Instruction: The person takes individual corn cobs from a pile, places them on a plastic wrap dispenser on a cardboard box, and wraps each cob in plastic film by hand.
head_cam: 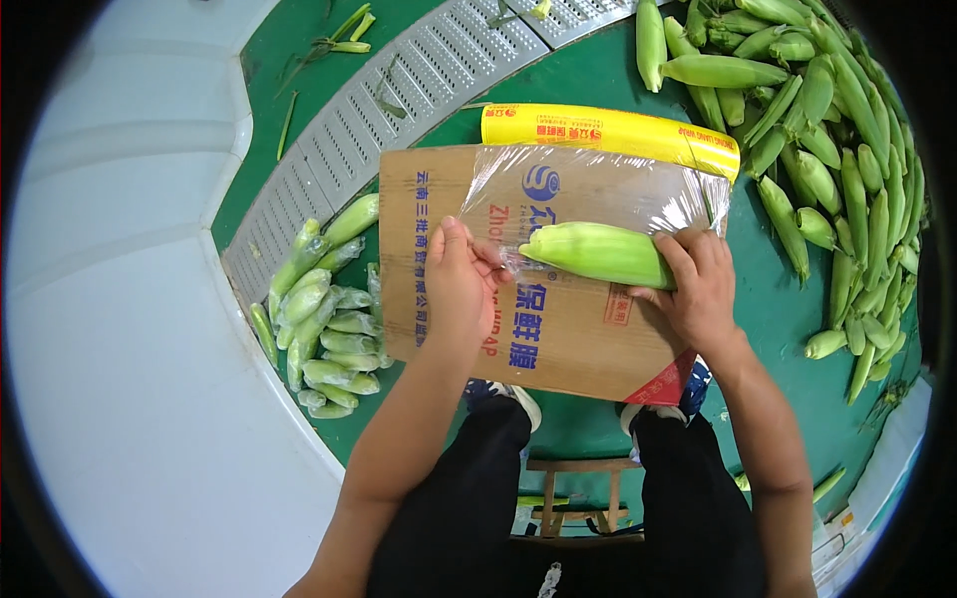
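Note:
An ear of corn in its green husk (602, 254) lies over a cardboard box (448, 299) that bears printing. My right hand (691, 288) grips the ear's right end, with clear plastic film around and behind the fingers. Near the ear's left tip, my left hand (467, 273) pinches a gathered bit of clear plastic film (516, 260). More of the film stretches over the box's upper part from a yellow roll of cling wrap (605, 134) at the far edge of the box.
Film-wrapped ears of corn (306, 303) are piled left of the box. A large heap of unwrapped corn (845, 164) covers the green floor (770, 374) at the right. Beyond the box runs a perforated metal drain cover (374, 97); a white panel (149, 336) stands at the left.

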The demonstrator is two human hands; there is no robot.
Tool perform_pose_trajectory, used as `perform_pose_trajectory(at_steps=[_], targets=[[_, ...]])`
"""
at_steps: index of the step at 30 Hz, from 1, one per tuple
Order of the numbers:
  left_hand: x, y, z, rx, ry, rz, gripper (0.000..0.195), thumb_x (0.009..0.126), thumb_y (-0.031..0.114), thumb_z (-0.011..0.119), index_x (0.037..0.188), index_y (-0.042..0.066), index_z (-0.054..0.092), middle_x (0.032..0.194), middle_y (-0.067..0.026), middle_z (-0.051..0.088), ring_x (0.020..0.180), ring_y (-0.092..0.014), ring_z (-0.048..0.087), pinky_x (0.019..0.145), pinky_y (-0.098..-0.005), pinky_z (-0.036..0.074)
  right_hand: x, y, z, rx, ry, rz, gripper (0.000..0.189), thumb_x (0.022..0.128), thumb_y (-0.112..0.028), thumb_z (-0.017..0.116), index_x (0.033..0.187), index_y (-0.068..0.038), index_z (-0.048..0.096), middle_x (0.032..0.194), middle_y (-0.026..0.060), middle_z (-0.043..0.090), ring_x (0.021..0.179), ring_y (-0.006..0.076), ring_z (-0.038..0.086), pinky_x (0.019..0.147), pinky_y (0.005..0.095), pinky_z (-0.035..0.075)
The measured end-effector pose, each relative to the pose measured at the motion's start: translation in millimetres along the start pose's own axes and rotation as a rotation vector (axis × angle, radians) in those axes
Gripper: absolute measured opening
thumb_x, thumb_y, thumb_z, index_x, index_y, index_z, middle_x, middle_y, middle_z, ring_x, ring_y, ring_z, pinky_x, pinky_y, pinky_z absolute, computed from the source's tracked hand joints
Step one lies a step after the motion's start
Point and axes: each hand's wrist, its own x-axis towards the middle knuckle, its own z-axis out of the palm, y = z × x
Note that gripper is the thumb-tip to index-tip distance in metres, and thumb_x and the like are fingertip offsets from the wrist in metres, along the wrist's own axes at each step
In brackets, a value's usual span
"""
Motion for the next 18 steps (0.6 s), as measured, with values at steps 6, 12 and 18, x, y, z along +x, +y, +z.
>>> perform_pose_trajectory(at_steps=[6, 12, 18], targets=[[-13.3, -5.7, 2.6, 0.126, -0.131, -0.241, 0.017, 0.108, 0.024, 0.051, 0.112, 0.008, 0.055, 0.071, 0.0011, 0.050, 0.060, -0.009, 0.047, 0.057, -0.0235, 0.041, 1.2, -2.9, -2.8, -0.029, -0.048, 0.023, 0.066, 0.068, -0.044, 0.083, 0.122, -0.012, 0.064, 0.103, 0.0077, 0.058, 0.094, 0.0298, 0.057, 0.081, 0.0429, 0.045], [-27.0, -17.9, -22.5, 0.039, -0.004, -0.017, 0.013, 0.106, 0.019, 0.055, 0.103, 0.006, 0.058, 0.069, 0.0029, 0.047, 0.059, -0.008, 0.043, 0.053, -0.0239, 0.038, 12.7, -12.7, -16.9, -0.104, -0.253, 0.045, 0.065, 0.070, -0.040, 0.083, 0.124, -0.012, 0.060, 0.106, 0.0077, 0.059, 0.095, 0.0284, 0.058, 0.080, 0.0413, 0.047], [-96.6, -11.5, -43.3, 0.571, 0.053, 0.026, 0.015, 0.101, 0.019, 0.063, 0.108, 0.005, 0.062, 0.080, -0.0025, 0.056, 0.071, -0.015, 0.055, 0.063, -0.0288, 0.045, -3.0, -53.3, -26.3, 0.140, -0.576, -0.082, 0.060, 0.077, -0.044, 0.078, 0.123, -0.012, 0.057, 0.105, 0.0071, 0.057, 0.098, 0.0271, 0.059, 0.083, 0.0399, 0.049]])
